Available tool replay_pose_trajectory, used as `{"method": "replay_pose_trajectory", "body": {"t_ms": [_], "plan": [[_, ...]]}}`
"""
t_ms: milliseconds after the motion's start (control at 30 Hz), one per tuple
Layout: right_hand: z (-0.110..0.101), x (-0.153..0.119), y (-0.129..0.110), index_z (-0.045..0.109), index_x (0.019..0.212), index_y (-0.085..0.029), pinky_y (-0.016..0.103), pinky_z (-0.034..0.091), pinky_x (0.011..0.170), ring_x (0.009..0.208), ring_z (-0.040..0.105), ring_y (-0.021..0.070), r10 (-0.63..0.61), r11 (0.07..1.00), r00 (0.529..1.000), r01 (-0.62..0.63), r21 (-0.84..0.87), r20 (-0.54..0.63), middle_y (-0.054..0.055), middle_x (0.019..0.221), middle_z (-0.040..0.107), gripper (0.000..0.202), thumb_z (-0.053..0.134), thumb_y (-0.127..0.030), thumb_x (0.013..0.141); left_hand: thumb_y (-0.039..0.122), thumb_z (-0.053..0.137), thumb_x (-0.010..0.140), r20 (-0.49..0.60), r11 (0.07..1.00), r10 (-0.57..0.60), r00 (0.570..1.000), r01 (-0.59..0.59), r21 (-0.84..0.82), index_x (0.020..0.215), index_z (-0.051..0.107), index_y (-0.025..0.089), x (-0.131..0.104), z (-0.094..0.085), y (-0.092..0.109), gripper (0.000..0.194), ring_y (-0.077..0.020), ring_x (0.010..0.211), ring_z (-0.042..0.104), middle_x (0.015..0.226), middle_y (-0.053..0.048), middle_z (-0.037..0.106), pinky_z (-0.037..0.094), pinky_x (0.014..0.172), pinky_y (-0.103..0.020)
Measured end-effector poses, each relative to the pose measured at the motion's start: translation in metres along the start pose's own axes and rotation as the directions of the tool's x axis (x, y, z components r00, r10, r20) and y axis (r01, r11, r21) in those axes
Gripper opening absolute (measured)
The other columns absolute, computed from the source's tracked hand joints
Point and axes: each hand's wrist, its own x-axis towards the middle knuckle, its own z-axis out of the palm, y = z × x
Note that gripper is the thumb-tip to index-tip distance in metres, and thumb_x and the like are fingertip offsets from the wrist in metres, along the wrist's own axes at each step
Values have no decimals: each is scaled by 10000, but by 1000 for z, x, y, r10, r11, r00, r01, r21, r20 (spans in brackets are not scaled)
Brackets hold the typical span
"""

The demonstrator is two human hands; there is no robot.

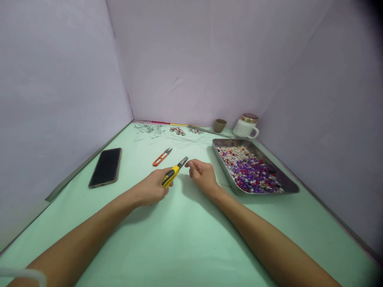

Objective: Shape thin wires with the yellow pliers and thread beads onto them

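beads (254, 173) in tray (291, 188), cup (220, 126) behind, phone (105, 167) far left

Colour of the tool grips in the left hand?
The grips are yellow with black panels; best seen in the head view.

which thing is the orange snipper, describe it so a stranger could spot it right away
On the pale green table, find the black-screened phone lying toward the left. Just right of it, beyond the left hand, lie the small orange snips. Unlike the yellow-and-black pliers in that hand, they rest flat on the table, dark pointed blades angled away to the right.
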Motion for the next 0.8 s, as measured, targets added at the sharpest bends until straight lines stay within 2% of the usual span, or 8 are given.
{"method": "replay_pose_trajectory", "body": {"t_ms": [133, 233, 300, 400, 500, 633, 733, 800], "plan": [[-2, -5, -2, 523, 595, -176, 198, 343, 529, 471, 444, 93, -94, 988, 987, 108, 107, -129, -21, 499, 498, 326, 345, -265, 854, 56, 448, 520, 283, 756, 102, 954, 111, -645, 915, 463, 171, -2, -2, 1, 412, -132, 634, 507, 809, -28, 498, 420, 479, -245], [-2, -9, -3, 492, 581, -177, 199, 338, 521, 465, 427, 89, -104, 983, 976, 130, 127, -191, -19, 504, 484, 326, 340, -264, 857, 77, 486, 511, 377, 551, 184, 908, 222, -804, 1032, 423, 195, 0, 0, -3, 538, -117, 647, 495, 869, -34, 485, 415, 483, -229], [0, -10, -2, 516, 616, -175, 201, 342, 522, 466, 434, 92, -84, 985, 979, 109, 133, -185, -18, 502, 487, 316, 335, -264, 859, 90, 493, 510, 386, 556, 176, 906, 232, -798, 1005, 429, 186, 2, 1, -5, 508, -115, 636, 487, 862, -35, 487, 413, 478, -230], [3, -11, 1, 573, 708, -171, 203, 355, 534, 484, 468, 102, -43, 988, 990, 62, 142, -134, -12, 509, 515, 305, 328, -266, 863, 77, 452, 533, 307, 807, 61, 950, 134, -576, 884, 461, 171, 4, -1, -4, 363, -131, 620, 492, 779, -24, 505, 415, 500, -253], [4, -11, 6, 609, 825, -176, 201, 366, 549, 514, 506, 109, 0, 989, 998, 10, 149, -65, -7, 539, 556, 289, 337, -267, 862, 35, 397, 578, 72, 999, -35, 997, 38, -29, 948, 477, 193, 6, 0, -2, 410, -169, 712, 519, 781, -22, 527, 420, 622, -287], [6, -8, 9, 631, 803, -198, 201, 367, 533, 509, 520, 111, 81, 986, 997, -82, 143, 15, -9, 564, 589, 287, 357, -267, 852, 9, 364, 614, -155, 808, -91, 984, 164, 566, 1273, 266, 227, 11, 9, -5, 701, -246, 885, 520, 1068, -96, 492, 405, 669, -319], [6, -5, 11, 635, 799, -207, 201, 370, 529, 512, 526, 114, 119, 978, 991, -127, 163, 56, -12, 561, 590, 298, 349, -269, 855, -8, 336, 622, -187, 683, -112, 976, 212, 698, 1322, 190, 216, 15, 13, -5, 750, -263, 917, 507, 1108, -118, 474, 400, 641, -310], [6, -4, 11, 632, 807, -203, 200, 372, 525, 504, 522, 113, 128, 972, 989, -140, 187, 74, -16, 530, 567, 305, 341, -274, 860, -14, 339, 614, -177, 724, -127, 976, 214, 656, 1315, 211, 223, 16, 11, -5, 751, -256, 918, 509, 1106, -113, 475, 402, 662, -312]]}}
